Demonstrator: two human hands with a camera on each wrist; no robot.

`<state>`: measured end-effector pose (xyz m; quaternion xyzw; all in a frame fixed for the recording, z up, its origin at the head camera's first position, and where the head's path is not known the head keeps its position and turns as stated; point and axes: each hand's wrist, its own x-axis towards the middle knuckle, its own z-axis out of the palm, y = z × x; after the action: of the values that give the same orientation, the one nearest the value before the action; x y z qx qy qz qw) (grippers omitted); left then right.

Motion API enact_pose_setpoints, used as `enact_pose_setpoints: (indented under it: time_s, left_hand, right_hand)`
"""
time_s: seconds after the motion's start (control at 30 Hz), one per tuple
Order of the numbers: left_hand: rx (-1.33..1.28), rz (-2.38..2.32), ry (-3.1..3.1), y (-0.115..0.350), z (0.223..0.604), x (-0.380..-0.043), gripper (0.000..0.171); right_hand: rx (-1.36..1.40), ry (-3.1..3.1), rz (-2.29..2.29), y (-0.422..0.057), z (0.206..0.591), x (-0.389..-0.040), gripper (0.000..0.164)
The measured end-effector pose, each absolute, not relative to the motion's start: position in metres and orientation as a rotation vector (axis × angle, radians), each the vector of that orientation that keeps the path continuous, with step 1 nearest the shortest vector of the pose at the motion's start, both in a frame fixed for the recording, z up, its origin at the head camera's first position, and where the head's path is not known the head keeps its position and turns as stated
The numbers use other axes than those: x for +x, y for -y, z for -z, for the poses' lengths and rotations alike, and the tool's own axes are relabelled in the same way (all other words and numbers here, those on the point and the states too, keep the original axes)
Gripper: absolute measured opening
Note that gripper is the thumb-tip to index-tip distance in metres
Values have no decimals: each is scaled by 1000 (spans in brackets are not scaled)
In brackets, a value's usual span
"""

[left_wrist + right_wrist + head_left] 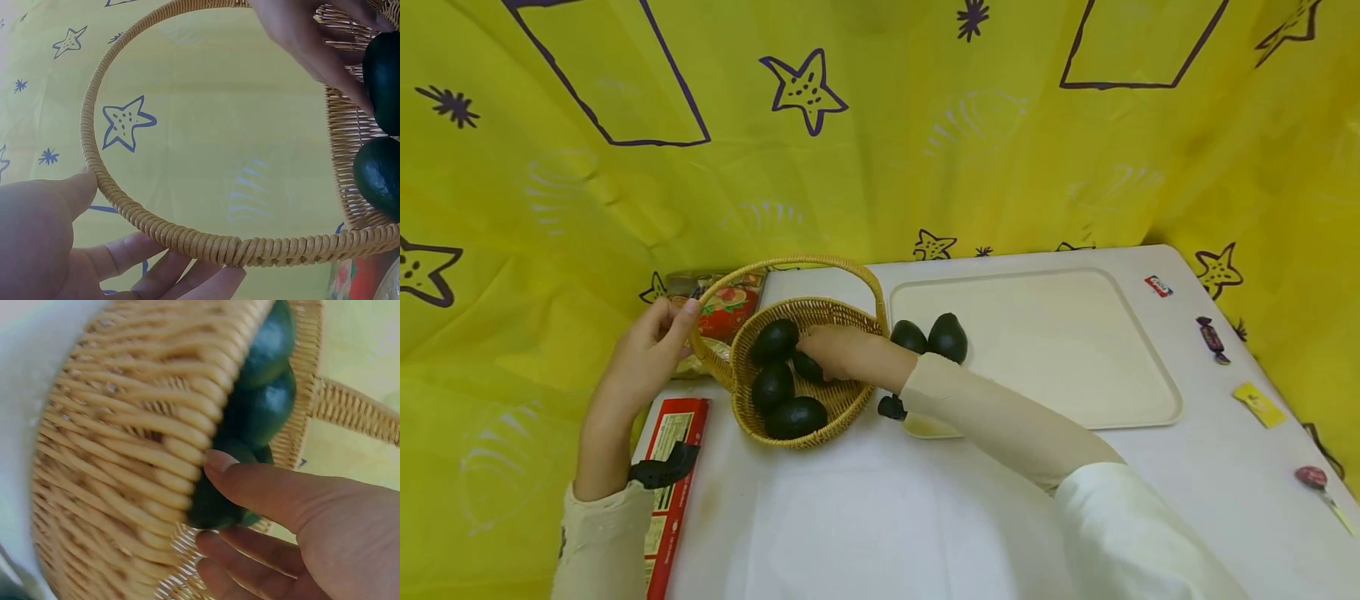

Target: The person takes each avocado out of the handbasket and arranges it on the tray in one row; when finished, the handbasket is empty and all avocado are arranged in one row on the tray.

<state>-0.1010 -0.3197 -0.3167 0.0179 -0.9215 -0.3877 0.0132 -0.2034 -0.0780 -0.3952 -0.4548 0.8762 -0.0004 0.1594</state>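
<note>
A wicker basket [852,410] with a tall arched handle holds several dark green avocados [797,417]. The left hand [643,354] holds the left side of the handle [187,240], its thumb on one side and fingers on the other in the left wrist view. Inside the basket, the right hand [842,350] grips one avocado [212,503] with the thumb on top and fingers beneath. That avocado is partly covered by the hand in the head view. Two more avocados [948,337] lie right of the basket, at the tray's left side.
A cream tray [1045,350] lies right of the basket. Along the table's right edge are wrapped candies [1212,340], a yellow packet [1260,405] and a lollipop [1311,477]. A red box [677,500] sits at the left, and a red food package [730,308] behind the basket. Yellow patterned cloth hangs behind.
</note>
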Motion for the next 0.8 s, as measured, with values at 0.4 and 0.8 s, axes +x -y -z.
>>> enact_pose_setpoints:
  time_s: [0.4,0.8]
  left_hand:
    - [45,1231,2869,320,317,-101,49]
    - [40,1238,2857,318,317,-102,48]
  right_hand:
    - [-1269,-2566,-49,82,407,-205,51]
    - [-1293,-2533,-18,79,407,-203,62]
